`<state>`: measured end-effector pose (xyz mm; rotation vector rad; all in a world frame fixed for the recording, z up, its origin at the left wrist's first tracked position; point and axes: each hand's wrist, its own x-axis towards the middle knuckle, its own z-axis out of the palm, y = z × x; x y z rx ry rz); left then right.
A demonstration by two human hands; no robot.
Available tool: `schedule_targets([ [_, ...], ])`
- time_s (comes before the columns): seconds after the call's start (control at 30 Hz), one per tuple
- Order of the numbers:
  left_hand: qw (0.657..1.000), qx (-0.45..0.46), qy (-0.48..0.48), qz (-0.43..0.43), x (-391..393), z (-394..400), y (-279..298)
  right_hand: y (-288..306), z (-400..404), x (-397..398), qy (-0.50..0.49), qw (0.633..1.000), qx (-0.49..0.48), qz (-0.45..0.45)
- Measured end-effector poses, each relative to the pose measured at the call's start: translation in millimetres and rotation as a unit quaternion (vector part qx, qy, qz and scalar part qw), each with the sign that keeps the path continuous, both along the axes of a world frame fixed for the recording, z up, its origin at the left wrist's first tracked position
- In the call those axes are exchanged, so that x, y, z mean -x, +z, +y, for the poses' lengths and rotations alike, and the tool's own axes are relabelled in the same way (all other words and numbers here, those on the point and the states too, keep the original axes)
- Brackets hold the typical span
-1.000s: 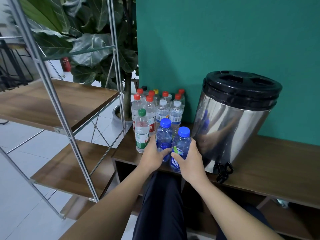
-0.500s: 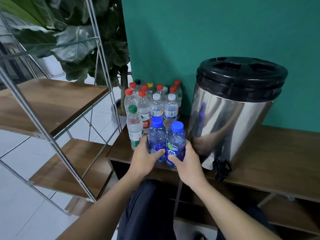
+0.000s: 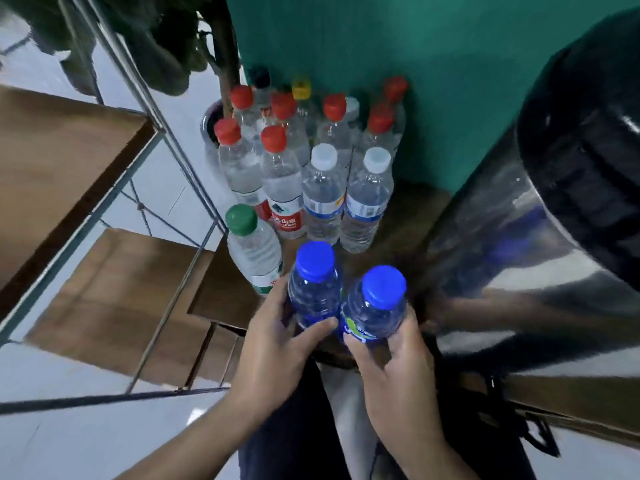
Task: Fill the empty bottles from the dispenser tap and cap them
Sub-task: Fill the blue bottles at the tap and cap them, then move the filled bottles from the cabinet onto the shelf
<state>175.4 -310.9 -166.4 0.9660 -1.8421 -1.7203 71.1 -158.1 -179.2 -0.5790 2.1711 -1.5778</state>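
Each hand has a blue-capped bottle in its grip at the near corner of the wooden worktop. The left hand curls round the left blue bottle; the right hand wraps the right blue bottle, the two bottles side by side, seemingly touching. The steel dispenser stands just right of them, its black tap blurred. Behind, a green-capped bottle and a cluster of clear capped bottles stand upright.
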Motion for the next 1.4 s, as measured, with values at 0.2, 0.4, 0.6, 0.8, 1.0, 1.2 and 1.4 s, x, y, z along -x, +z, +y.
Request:
schedule_targets([
  [0.2,0.998,-0.045,0.006,-0.044,-10.8,4.9,72.9,75.2,8.3,-2.9,0.025,0.996,-0.072,-0.043],
  [0.4,0.998,-0.052,-0.009,-0.035,-21.9,8.3,208.0,205.3,13.9,-7.6,0.058,0.991,-0.119,-0.029],
  [0.6,0.998,-0.035,-0.031,-0.031,-29.1,-9.5,325.2,324.2,-1.1,-6.0,0.092,0.991,-0.093,0.001],
  [0.8,0.997,0.019,-0.071,-0.009,-39.6,-35.4,407.1,407.0,-20.3,-3.1,0.111,0.992,-0.054,0.041],
  [1.0,0.994,0.051,-0.097,0.012,-48.2,-56.8,464.9,473.2,-41.1,-7.6,0.140,0.989,-0.004,0.051],
  [1.2,0.988,0.107,-0.099,0.053,-57.8,-49.4,525.3,535.9,-34.7,1.5,0.190,0.976,-0.013,0.102],
  [1.4,0.978,0.176,-0.067,0.087,-71.3,-33.3,598.3,614.2,-40.6,19.6,0.266,0.947,0.059,0.169],
])
